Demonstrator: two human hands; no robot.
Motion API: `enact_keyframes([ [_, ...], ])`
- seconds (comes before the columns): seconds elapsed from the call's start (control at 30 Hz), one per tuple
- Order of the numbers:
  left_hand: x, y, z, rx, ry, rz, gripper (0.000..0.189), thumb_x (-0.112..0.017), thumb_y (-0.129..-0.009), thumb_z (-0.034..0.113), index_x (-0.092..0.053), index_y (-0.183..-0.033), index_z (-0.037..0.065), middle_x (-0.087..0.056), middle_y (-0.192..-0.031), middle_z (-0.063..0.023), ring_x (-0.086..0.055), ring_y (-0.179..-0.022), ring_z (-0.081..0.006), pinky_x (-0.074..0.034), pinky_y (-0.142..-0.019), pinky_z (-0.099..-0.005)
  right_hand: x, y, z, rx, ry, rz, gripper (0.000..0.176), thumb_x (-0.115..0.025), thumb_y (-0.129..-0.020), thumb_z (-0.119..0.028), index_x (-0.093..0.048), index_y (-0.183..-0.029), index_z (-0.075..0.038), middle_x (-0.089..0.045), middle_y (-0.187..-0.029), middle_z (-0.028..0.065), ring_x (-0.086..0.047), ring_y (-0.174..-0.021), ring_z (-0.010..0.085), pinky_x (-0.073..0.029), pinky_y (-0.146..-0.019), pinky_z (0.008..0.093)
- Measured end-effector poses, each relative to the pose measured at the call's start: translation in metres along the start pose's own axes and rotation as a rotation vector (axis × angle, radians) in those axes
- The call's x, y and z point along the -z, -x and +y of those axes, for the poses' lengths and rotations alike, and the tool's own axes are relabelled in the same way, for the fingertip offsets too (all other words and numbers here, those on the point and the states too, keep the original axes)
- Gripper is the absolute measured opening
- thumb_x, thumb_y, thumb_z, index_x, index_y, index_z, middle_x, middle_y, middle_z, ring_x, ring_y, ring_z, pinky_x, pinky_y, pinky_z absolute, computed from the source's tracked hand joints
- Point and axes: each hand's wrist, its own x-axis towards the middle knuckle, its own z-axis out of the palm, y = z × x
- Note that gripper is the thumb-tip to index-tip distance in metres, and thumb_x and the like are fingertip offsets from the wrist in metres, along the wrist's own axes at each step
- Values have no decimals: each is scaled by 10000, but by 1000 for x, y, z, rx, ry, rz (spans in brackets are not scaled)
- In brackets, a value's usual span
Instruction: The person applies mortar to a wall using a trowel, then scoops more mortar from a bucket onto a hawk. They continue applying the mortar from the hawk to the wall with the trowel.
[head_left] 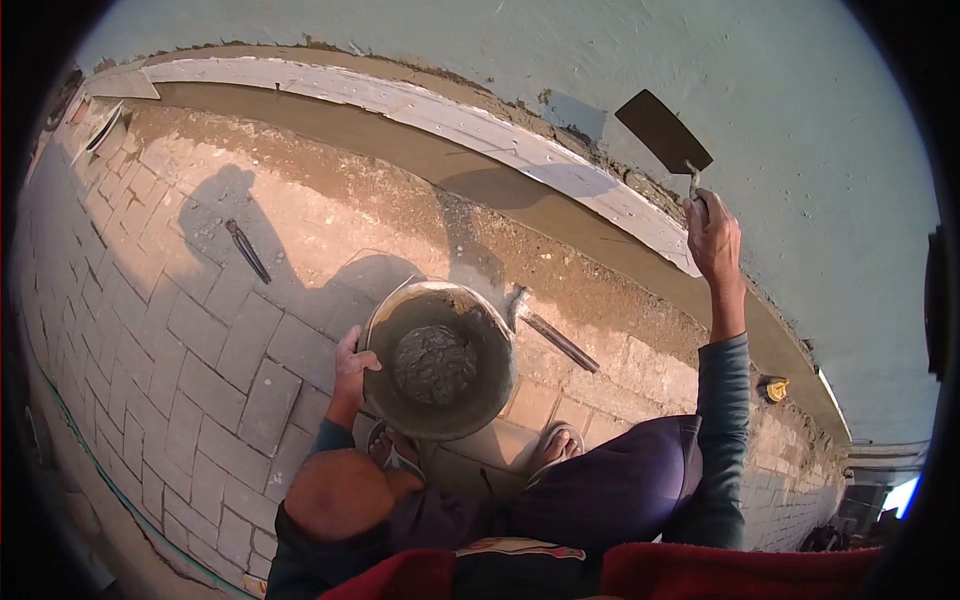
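My right hand (715, 235) is wrapped round the handle of a trowel (664, 132), raised at the upper right in front of the pale green wall. The trowel's flat rectangular blade points up and left. My left hand (352, 368) grips the left rim of a bucket (490, 400) standing between my feet, its thumb over the edge. Wet grey mortar (436, 365) lies in the bottom of the bucket. Just right of the bucket, a hammer (555, 332) rests on the ground.
A pale green wall (800, 200) rises ahead, with a whitish board (450, 118) and a smooth mortar strip (400, 145) along its foot. Pliers-like tool (247, 250) lies on the brick paving (215, 345) at left. A small yellow object (775, 389) sits near the wall at right.
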Motion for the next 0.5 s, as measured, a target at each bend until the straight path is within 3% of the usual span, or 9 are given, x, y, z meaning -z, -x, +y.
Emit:
enact_keyframes([
  [0.07,-7,4,6,-4,10,13,316,-551,-630,18,-570,-946,37,-599,-871,-25,-542,-739,-131,-464,-684,-247,-26,-3,14,105,16,73,235,-658,-948,-164,-661,-1107,10,-698,-949,219,-679,-789,430,-537,-681,477],
  [0.13,-10,5,10,-15,41,-19,412,-508,-647,10,-588,-1051,-7,-652,-933,-63,-604,-783,-151,-503,-732,-262,-51,-7,15,138,103,-38,248,-660,-950,-176,-665,-1126,-2,-702,-976,204,-681,-800,431,-552,-677,488],
  [0.2,2,0,4,-28,-22,-25,426,-506,-647,8,-588,-1065,-12,-661,-954,-73,-618,-800,-159,-514,-743,-270,-63,-6,6,148,122,-63,250,-658,-951,-183,-667,-1130,-9,-701,-973,201,-680,-799,430,-555,-674,490],
  [0.27,8,-2,-3,-44,-65,-11,441,-504,-647,7,-587,-1080,-17,-671,-975,-82,-633,-816,-167,-524,-755,-278,-65,-8,-4,127,-14,136,247,-645,-954,-195,-672,-1130,-25,-699,-963,203,-678,-800,431,-556,-671,495],
  [0.33,-8,4,9,-48,-66,38,301,-553,-618,30,-567,-919,39,-596,-856,-22,-529,-733,-121,-455,-687,-237,-70,-13,4,162,43,28,249,-645,-952,-198,-674,-1132,-28,-698,-958,203,-679,-799,431,-555,-666,495],
  [0.37,-9,5,7,-45,-76,30,301,-553,-618,30,-567,-919,39,-596,-856,-22,-529,-733,-121,-455,-687,-237,-72,-12,7,185,102,-65,251,-646,-951,-201,-676,-1134,-32,-698,-954,203,-679,-799,430,-555,-661,496],
  [0.5,-5,1,6,-12,-19,67,289,-564,-620,28,-566,-909,41,-579,-834,-16,-523,-728,-117,-453,-681,-246,-73,-9,2,147,-4,104,251,-662,-942,-192,-684,-1129,-26,-698,-935,203,-680,-802,429,-552,-675,490],
])
